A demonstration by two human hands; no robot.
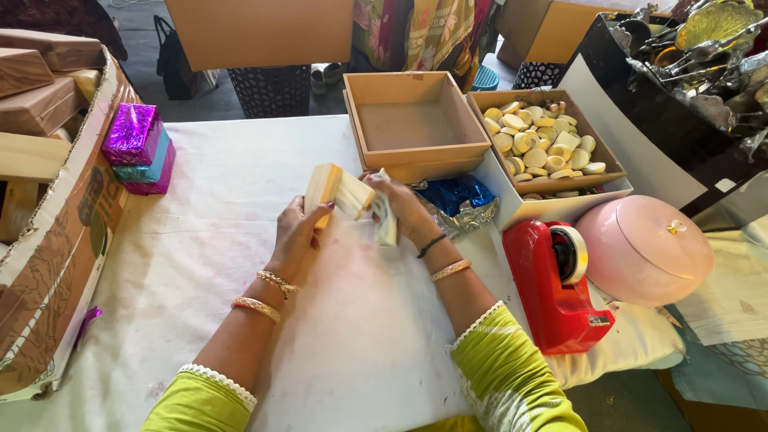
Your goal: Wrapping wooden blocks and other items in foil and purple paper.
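My left hand (pixel 298 230) grips a small pale wooden box (pixel 323 189) above the white cloth-covered table (pixel 240 320). My right hand (pixel 406 210) holds the box's other wooden part (pixel 354 197) together with a strip of whitish material (pixel 386 218) that hangs from the fingers. The two hands are close together over the middle of the table. Both wrists wear bangles and both sleeves are lime green.
An empty wooden tray (pixel 414 124) and a tray of pale round pieces (pixel 538 144) stand at the back. Blue foil (pixel 454 196) lies by my right hand. A red tape dispenser (pixel 556 280) and pink round lid (pixel 645 248) sit right. Purple-wrapped boxes (pixel 138 148) and a carton (pixel 56 224) stand left.
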